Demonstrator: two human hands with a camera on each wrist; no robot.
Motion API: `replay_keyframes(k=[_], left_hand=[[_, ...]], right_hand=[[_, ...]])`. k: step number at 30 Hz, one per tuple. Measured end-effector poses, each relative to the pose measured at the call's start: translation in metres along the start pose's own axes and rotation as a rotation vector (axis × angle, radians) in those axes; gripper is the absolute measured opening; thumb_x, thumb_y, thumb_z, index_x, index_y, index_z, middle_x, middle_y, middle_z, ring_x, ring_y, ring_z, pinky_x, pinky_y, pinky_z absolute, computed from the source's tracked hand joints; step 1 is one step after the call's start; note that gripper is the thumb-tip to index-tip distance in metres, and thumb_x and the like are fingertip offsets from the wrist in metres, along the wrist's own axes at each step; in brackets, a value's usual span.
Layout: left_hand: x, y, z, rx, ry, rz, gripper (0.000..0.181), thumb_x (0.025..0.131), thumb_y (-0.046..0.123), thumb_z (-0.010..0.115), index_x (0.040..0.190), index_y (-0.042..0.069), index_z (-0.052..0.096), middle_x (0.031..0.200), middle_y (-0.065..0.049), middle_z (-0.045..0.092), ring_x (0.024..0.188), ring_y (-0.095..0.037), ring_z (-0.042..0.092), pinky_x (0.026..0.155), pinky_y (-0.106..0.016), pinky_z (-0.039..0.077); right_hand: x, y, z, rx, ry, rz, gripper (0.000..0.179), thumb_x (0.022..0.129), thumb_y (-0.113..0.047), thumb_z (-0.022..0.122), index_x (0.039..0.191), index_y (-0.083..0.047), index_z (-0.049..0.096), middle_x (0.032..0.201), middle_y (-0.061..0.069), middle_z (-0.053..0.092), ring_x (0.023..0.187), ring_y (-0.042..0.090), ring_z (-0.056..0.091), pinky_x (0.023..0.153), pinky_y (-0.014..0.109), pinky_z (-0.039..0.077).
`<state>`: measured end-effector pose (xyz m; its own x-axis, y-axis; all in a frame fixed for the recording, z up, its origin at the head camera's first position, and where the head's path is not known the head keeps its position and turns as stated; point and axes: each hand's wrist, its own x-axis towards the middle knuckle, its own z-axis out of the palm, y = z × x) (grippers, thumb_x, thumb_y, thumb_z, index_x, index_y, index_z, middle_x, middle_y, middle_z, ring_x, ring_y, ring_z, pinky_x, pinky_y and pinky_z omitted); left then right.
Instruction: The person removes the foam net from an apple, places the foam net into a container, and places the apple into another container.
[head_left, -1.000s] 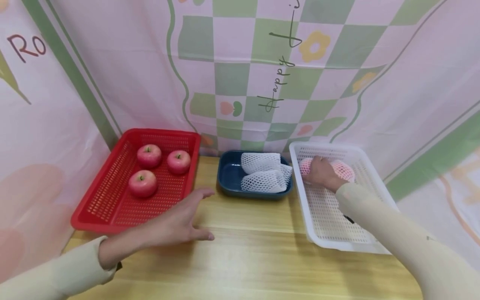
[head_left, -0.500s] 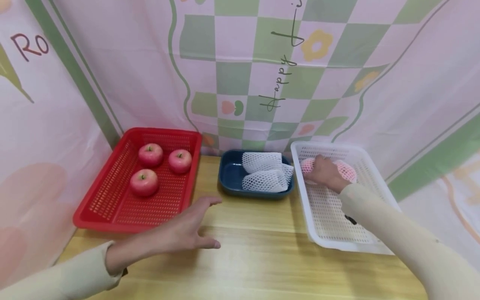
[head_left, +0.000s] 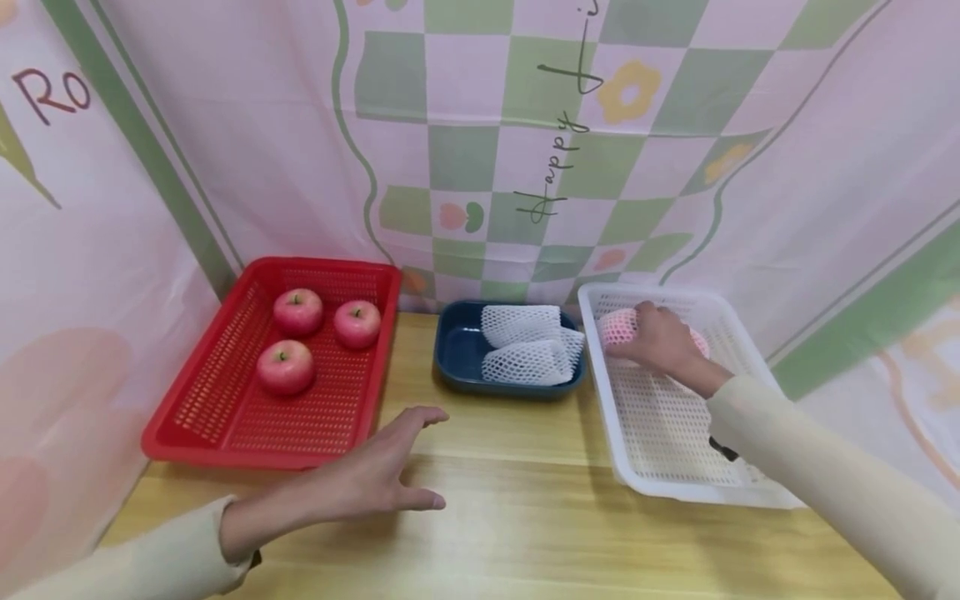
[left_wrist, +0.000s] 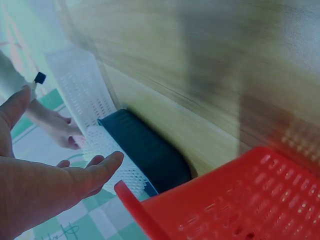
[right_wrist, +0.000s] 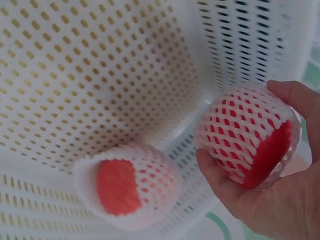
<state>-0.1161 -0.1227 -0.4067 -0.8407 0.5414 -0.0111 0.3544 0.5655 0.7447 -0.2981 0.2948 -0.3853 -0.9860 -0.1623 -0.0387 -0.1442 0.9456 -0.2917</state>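
In the head view my right hand (head_left: 663, 343) grips an apple in a white foam net sleeve (head_left: 619, 327) at the far left corner of the white basket (head_left: 626, 467). The right wrist view shows thumb and fingers around this sleeved apple (right_wrist: 245, 135), its bare red end facing the palm. A second sleeved apple (right_wrist: 132, 185) lies in the basket, mostly hidden behind the hand in the head view. My left hand (head_left: 367, 475) hovers over the table by the red basket (head_left: 153, 433), fingers spread, holding nothing.
Three bare apples, one of them the front apple (head_left: 286, 367), lie in the red basket. Between the baskets stands a dark blue dish (head_left: 461, 354) with several folded white foam net sleeves (head_left: 525, 362). A patterned cloth (head_left: 480, 158) hangs behind the wooden table (head_left: 510, 517).
My right hand has risen slightly and shifted right, lifting the sleeved apple a little. My left hand has drifted slightly toward the front right, still spread.
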Motion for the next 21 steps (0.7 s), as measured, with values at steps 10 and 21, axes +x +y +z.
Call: replay_keyframes(k=[10, 21], left_hand=[[0.002, -0.002, 0.005, -0.038, 0.0, -0.041, 0.091, 0.085, 0.039, 0.09, 0.154, 0.005, 0.041, 0.152, -0.016, 0.051, 0.141, -0.035, 0.051, 0.117, -0.058, 0.043], [0.002, -0.006, 0.013, -0.096, 0.013, -0.07, 0.088, 0.086, 0.038, 0.09, 0.152, 0.005, 0.042, 0.152, -0.02, 0.052, 0.14, -0.04, 0.051, 0.115, -0.06, 0.044]], right_hand=[[-0.017, -0.011, -0.027, 0.023, -0.004, 0.018, 0.103, 0.082, -0.039, 0.089, 0.15, 0.018, 0.036, 0.136, 0.046, 0.051, 0.122, 0.062, 0.053, 0.102, 0.072, 0.046], [-0.052, -0.036, -0.039, 0.052, 0.087, -0.173, 0.095, 0.076, -0.035, 0.096, 0.144, 0.014, 0.05, 0.134, 0.038, 0.06, 0.119, 0.056, 0.06, 0.101, 0.069, 0.049]])
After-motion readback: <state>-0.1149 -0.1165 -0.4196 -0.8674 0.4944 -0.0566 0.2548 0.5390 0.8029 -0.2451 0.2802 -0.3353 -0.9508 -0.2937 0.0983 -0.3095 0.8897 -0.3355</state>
